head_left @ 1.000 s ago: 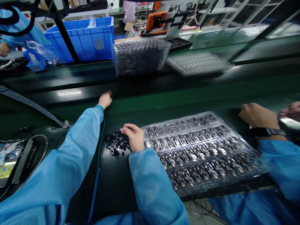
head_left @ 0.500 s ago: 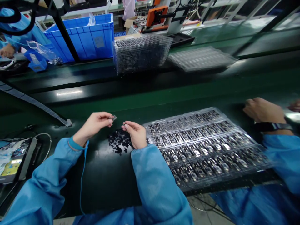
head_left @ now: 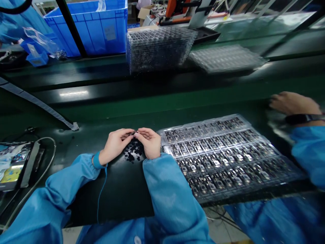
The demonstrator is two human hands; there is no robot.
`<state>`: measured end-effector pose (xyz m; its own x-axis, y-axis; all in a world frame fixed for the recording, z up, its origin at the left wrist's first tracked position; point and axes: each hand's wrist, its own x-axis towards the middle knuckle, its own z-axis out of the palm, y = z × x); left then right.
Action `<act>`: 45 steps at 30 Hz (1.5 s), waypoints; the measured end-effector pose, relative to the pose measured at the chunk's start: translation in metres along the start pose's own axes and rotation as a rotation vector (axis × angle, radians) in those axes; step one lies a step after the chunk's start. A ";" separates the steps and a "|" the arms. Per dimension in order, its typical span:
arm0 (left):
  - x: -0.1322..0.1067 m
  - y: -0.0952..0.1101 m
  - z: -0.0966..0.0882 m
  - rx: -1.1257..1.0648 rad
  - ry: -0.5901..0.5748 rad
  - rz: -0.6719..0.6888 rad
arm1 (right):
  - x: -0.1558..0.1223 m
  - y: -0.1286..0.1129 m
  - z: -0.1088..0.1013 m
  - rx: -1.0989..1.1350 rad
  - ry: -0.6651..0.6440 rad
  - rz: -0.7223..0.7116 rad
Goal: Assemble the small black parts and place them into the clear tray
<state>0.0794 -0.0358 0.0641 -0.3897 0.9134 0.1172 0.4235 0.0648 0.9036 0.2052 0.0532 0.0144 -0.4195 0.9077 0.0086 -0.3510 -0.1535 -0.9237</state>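
Your left hand (head_left: 115, 145) and right hand (head_left: 150, 145) meet at the fingertips, with a small dark part (head_left: 134, 132) between them. Your left thumb and fingers are drawn nearly together, pinching it; your right thumb and forefinger close on it from the other side. Whether the right fingertips also grip a separate bit, you cannot tell: the part is too small and half covered. Just below your fingers, loose black pieces (head_left: 133, 151) lie scattered on the table (head_left: 122, 193). Just right of your right fingers is the clear tray (head_left: 254, 188), its rows filled with small boards. Well beyond your fingers, at the tray's far right, is a co-worker's hand (head_left: 296, 102).
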 end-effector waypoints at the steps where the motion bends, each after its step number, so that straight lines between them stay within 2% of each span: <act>1: -0.001 0.000 0.000 -0.005 0.006 0.012 | 0.000 0.000 0.000 -0.010 0.007 -0.007; 8: -0.005 0.001 0.005 -0.211 0.026 0.006 | 0.001 0.000 0.001 -0.024 0.074 -0.016; 12: -0.007 -0.001 0.007 -0.247 0.029 0.009 | 0.002 0.000 0.000 0.004 0.078 -0.001; 18: -0.007 0.000 0.006 -0.404 -0.024 -0.085 | 0.002 0.000 -0.001 0.114 0.035 0.047; 27: -0.008 0.005 0.006 -0.318 -0.013 -0.097 | 0.001 0.000 -0.001 0.053 0.008 0.030; 35: 0.000 0.003 0.002 -0.533 -0.110 -0.199 | 0.002 0.000 -0.004 0.091 -0.027 0.035; 45: 0.007 0.003 -0.003 -0.771 -0.209 -0.375 | 0.000 -0.010 0.001 0.190 -0.069 0.125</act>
<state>0.0759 -0.0302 0.0686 -0.2026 0.9463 -0.2521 -0.4013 0.1546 0.9028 0.2079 0.0545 0.0240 -0.5239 0.8490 -0.0695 -0.4413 -0.3403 -0.8304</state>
